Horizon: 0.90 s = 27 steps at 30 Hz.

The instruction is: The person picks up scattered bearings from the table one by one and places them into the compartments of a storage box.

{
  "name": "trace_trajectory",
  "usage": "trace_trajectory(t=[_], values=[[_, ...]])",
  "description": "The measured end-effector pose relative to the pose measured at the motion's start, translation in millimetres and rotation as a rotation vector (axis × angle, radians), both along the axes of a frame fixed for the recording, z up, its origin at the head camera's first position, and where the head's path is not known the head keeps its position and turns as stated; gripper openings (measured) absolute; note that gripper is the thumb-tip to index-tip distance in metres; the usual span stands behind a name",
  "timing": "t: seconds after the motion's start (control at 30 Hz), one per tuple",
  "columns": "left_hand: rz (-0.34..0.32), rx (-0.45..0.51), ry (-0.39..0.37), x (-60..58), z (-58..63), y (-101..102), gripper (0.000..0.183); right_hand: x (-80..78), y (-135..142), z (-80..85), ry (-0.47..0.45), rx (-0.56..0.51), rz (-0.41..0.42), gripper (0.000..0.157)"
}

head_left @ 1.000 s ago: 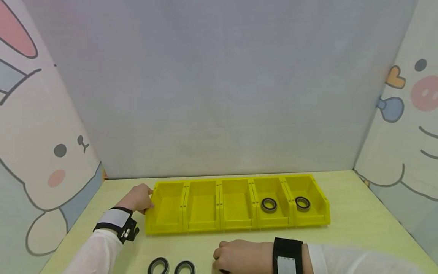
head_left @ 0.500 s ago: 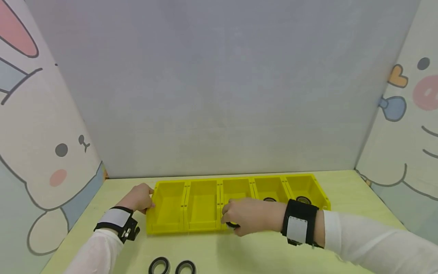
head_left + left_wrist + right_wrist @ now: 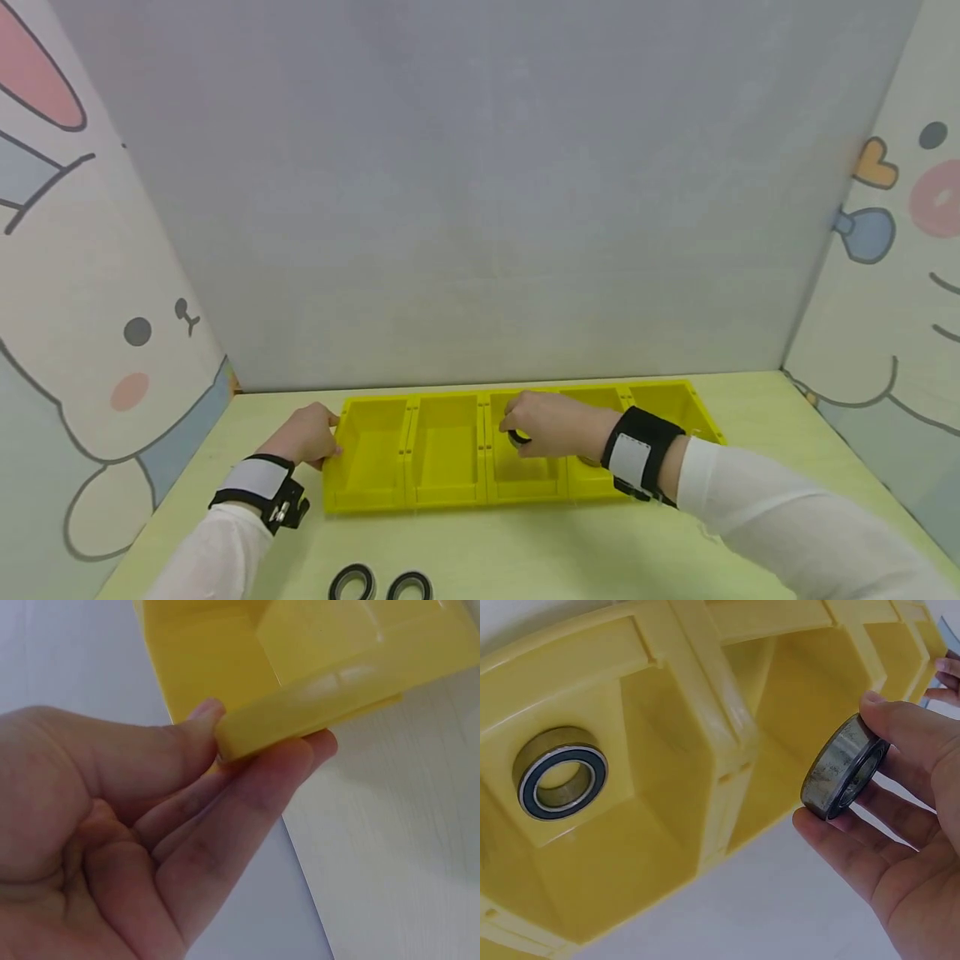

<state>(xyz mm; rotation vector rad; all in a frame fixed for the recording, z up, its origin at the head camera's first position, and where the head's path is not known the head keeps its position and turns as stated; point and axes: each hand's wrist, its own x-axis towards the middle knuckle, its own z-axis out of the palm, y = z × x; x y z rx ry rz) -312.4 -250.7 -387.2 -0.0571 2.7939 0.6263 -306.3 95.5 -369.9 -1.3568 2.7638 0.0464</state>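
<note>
A yellow bin row [image 3: 446, 493] with several side-by-side compartments stands on the table. My left hand [image 3: 303, 435] grips its left end; in the left wrist view the thumb and fingers pinch the bin's wall edge [image 3: 300, 712]. Over the middle compartment, my right hand [image 3: 555, 425] holds a ball bearing [image 3: 844, 769] between thumb and fingers, tilted and apart from the bin floor. One more bearing [image 3: 562, 776] lies in the neighbouring compartment, mostly hidden by my right hand in the head view. The far right compartment is partly covered by my right arm.
Two bearings [image 3: 352, 582] [image 3: 409, 587] lie on the table at the front, cut by the lower frame edge. A grey wall [image 3: 487, 208] stands behind the bins, with cartoon-printed panels [image 3: 82, 333] on both sides.
My right hand has carried the bearing from the table's front up and forward to above the middle compartment. The left hand keeps its grip on the bin row's end.
</note>
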Motion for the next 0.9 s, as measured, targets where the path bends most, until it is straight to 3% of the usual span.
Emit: trace_trajectory(t=[0.23,0.57,0.9], values=[[-0.001,0.005,-0.008,-0.5,-2.7,1,0.052,-16.8,1,-24.4,-0.027,-0.008,-0.055,0.035],[-0.026,0.011,0.006,-0.9,-0.8,-1,0.051,-38.7,-10,-60.6,-0.015,-0.020,-0.090,0.013],[-0.024,0.030,0.006,1.9,0.5,0,0.052,-38.4,-16,-70.7,-0.047,-0.012,-0.153,0.027]])
